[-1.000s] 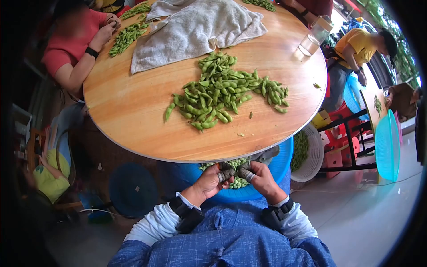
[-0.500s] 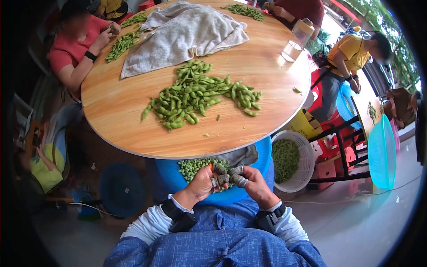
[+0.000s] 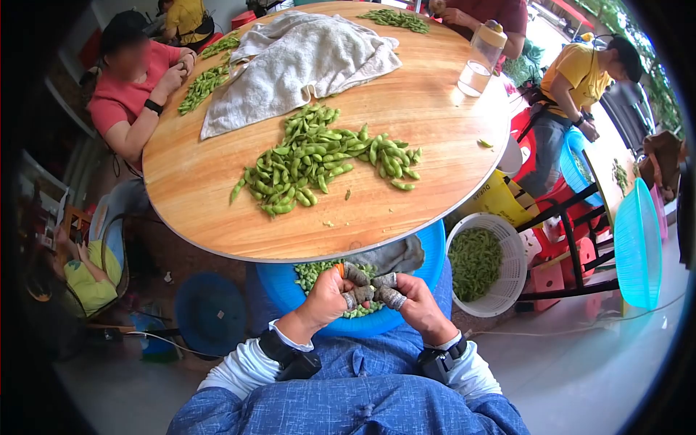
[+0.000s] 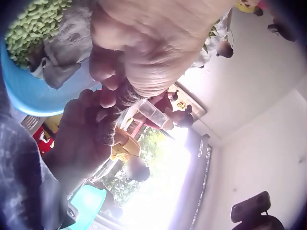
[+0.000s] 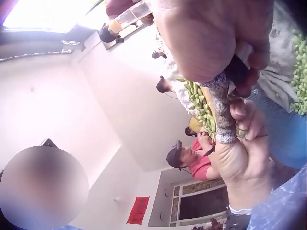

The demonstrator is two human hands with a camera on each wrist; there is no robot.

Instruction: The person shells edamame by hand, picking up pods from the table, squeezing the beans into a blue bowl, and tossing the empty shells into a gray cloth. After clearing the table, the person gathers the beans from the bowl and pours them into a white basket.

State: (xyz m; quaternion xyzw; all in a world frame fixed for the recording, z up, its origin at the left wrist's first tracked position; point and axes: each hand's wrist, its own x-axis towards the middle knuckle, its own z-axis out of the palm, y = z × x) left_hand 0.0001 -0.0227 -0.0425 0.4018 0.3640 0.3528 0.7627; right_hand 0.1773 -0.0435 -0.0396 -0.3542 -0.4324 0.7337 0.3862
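My left hand (image 3: 324,297) and right hand (image 3: 422,308) meet at the fingertips over a blue basin (image 3: 437,250) below the table edge. Fingers on both hands are curled inward, and grey tape wraps (image 3: 391,297) cover several of them. I cannot tell what is between the fingertips. Shelled green beans (image 3: 310,272) lie in the basin, with a grey cloth (image 3: 395,254) at its right side. In the right wrist view, a wrapped left-hand finger (image 5: 224,115) reaches up against the right hand's fingers. On the round wooden table (image 3: 217,206) ahead is a pile of green soybean pods (image 3: 293,170).
A white towel (image 3: 304,65) spreads behind the pods, and a clear bottle (image 3: 480,61) stands at the right. A white basket (image 3: 513,286) of pods sits on the floor at right. Other people (image 3: 134,94) sit around the table. A turquoise basin (image 3: 639,250) stands farther right.
The head view has shifted, so the table's contents appear farther left. My hands, slightly more spread one second ago, now have their fingertips together above the basin; they barely move over the last half second.
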